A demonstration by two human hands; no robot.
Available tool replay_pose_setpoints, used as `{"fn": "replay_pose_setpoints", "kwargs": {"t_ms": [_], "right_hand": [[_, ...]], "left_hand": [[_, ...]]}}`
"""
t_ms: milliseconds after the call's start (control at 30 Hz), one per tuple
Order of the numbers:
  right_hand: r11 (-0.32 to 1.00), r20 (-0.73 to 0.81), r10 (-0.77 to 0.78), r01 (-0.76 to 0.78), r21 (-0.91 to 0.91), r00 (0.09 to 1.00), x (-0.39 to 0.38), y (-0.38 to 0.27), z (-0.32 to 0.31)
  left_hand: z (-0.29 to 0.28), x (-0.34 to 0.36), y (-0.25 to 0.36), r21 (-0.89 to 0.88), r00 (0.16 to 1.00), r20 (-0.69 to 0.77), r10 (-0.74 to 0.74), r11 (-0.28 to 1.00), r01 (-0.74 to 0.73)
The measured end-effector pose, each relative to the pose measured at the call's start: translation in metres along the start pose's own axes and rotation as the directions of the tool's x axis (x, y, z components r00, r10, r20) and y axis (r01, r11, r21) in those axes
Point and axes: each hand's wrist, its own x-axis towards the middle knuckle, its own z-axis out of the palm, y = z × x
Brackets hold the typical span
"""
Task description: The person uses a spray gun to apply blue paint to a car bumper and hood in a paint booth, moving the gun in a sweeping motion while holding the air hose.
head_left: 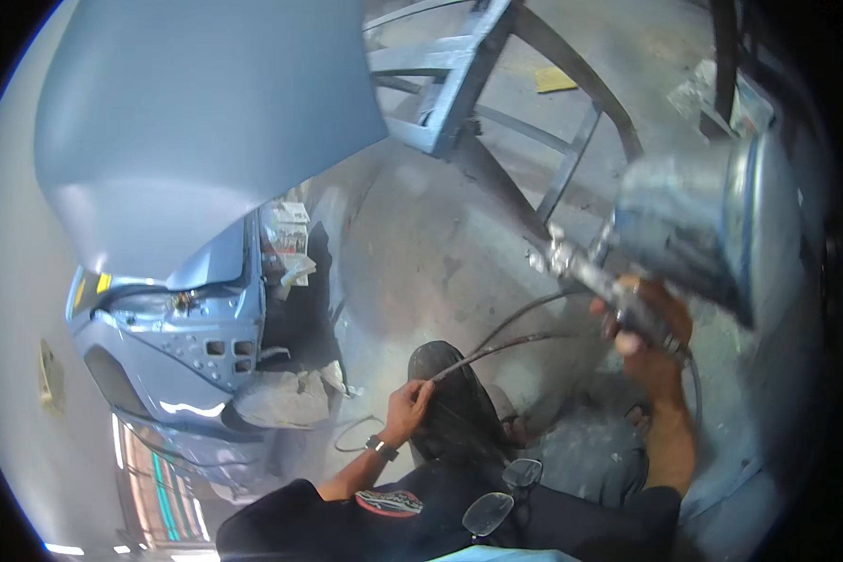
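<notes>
My right hand [648, 330] grips the handle of a metal spray gun [598, 276] whose big paint cup [712, 220] fills the right side of the view. A dark air hose [515, 342] runs from the gun down to my left hand [407, 405], which pinches it over my raised knee. A grey-blue car panel [197, 122] looms at upper left, close to the camera. Below it is the stripped front of a light blue car body [187, 347].
A grey metal frame stand [496, 103] stands on the dusty concrete floor [421, 244] behind. Masking paper [286, 239] is stuck on the car. Folded glasses [501, 496] hang at my shirt collar. A yellowish scrap [554, 80] lies on the far floor.
</notes>
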Motion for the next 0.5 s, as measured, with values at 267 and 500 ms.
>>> {"fn": "replay_pose_setpoints", "kwargs": {"t_ms": [267, 500], "right_hand": [[0.962, -0.23, 0.251, -0.268, -0.046, 0.94, -0.021, -0.033, 0.025], [0.95, -0.368, 0.284, -0.312, -0.019, 0.886, -0.027, -0.114, 0.05]], "left_hand": [[0.01, 0.013, -0.003, 0.002, 0.989, -0.144, 0.04, 0.999, -0.04], [0.015, 0.031, -0.01, -0.017, 0.951, -0.231, 0.207, 0.976, -0.216]]}}
